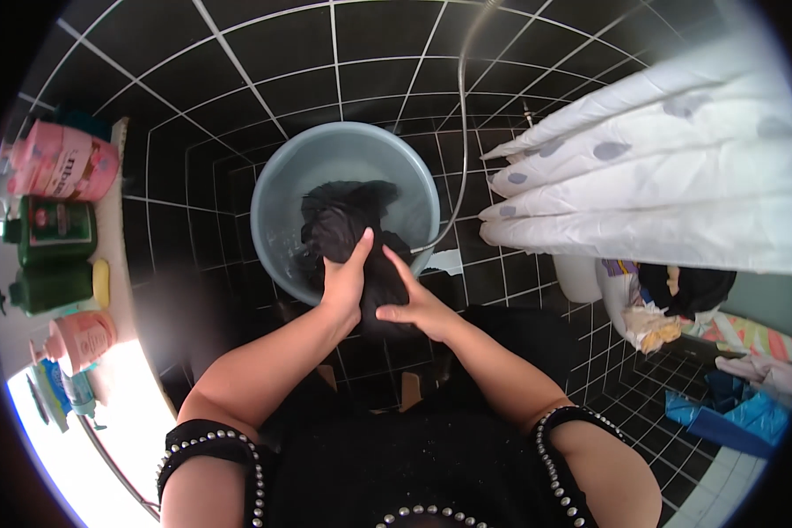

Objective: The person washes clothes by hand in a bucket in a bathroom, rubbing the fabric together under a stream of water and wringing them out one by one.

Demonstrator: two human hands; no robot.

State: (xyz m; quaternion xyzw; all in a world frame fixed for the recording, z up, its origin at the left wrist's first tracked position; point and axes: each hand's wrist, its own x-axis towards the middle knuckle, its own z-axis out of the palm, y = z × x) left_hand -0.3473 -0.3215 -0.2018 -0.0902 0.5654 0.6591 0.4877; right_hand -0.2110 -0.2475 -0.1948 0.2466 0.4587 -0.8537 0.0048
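Observation:
A round grey-blue plastic basin (264, 247) stands on the dark tiled floor before me with water in it. Bunched black cloth (336, 228) lies partly in that water, and some of it comes up over the near rim. My left hand (346, 280) grips the cloth from the left, thumb stretched along it. On the other side my right hand (416, 297) holds the same cloth between thumb and fingers. A metal shower hose (463, 132) hangs down the right side, its lower end reaching over the basin's rim beside my right fingers.
Pump bottles (56, 231) and a yellow bar of soap (101, 282) line a ledge at left. A white shower curtain (633, 178) with grey leaf shapes hangs at right. Below it are piled cloths (686, 290) and a blue bag (742, 416). Black tiled wall (290, 59) rises behind the basin.

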